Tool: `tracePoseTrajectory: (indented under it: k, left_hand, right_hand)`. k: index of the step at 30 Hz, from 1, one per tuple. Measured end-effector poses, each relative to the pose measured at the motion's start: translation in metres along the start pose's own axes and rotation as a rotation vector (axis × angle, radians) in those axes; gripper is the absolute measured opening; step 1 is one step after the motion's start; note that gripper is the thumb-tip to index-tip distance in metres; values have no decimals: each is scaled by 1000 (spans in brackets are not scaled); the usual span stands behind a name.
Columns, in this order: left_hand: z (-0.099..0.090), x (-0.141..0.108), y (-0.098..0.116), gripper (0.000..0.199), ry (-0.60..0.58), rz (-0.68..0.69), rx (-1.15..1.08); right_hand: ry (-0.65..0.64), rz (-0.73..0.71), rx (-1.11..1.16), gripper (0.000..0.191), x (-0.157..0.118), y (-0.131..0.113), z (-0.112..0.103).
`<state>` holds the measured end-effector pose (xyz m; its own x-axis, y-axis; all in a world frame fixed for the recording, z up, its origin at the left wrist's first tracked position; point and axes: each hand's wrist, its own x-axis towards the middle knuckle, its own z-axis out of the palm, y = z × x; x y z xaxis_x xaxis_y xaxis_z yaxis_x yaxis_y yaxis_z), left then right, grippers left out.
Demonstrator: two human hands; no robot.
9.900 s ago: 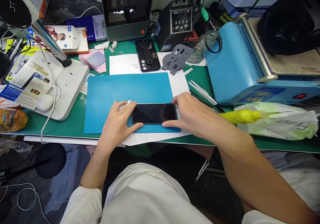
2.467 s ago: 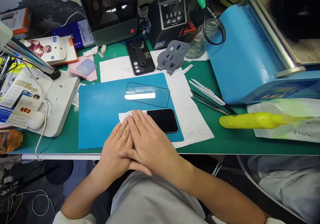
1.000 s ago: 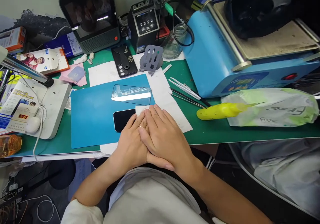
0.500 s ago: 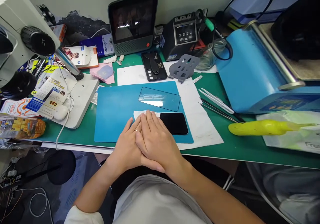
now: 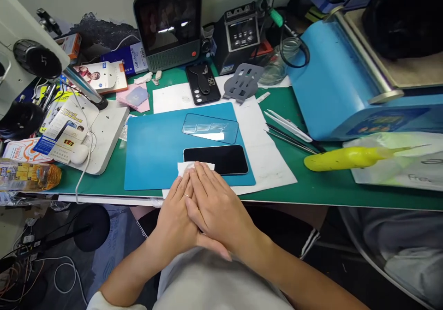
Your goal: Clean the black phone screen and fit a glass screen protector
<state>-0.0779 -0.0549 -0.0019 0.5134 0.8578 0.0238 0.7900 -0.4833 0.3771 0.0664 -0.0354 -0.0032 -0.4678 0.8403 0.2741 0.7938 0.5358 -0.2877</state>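
Observation:
Both my hands are laid one over the other at the front edge of the blue mat [image 5: 148, 148]. My left hand [image 5: 178, 220] has its fingers stretched out flat on a white wipe [image 5: 183, 167]; most of the wipe is hidden underneath. On top of it lies my right hand [image 5: 221, 204], flat, its fingers straight and across the left ones. Just beyond the fingertips is a phone [image 5: 221, 159] with a dark screen, its lower left part covered by the wipe and fingers. Behind the phone rests a clear glass panel [image 5: 210, 128] with a thin dark border.
Tweezers [image 5: 292, 128] lie right of the mat, with a yellow bottle [image 5: 346, 157] near the edge and a blue machine [image 5: 335, 88] behind. A phone back housing [image 5: 203, 84] and grey holder [image 5: 242, 81] stand beyond. A microscope stand [image 5: 107, 134] occupies the left.
My stacked hands and the wipe have slid toward me, uncovering more of the phone's left part. The whole view has also shifted a little.

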Motion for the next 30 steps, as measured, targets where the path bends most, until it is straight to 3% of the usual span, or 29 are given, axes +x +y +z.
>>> tracePoseTrajectory:
  k: [7, 16, 24, 30]
  left_hand:
    - [12, 23, 30, 134, -1, 88, 119]
    - [21, 65, 54, 140, -55, 100, 198]
    - [22, 97, 56, 137, -27, 88, 166]
    - [15, 84, 41, 133, 59, 71, 204]
  right_hand:
    - [59, 72, 30, 57, -23, 28, -13]
    - [82, 109, 97, 57, -26, 71, -23]
    - [16, 55, 62, 59, -12, 101, -27]
    - [41, -7, 2, 58, 1, 87, -19]
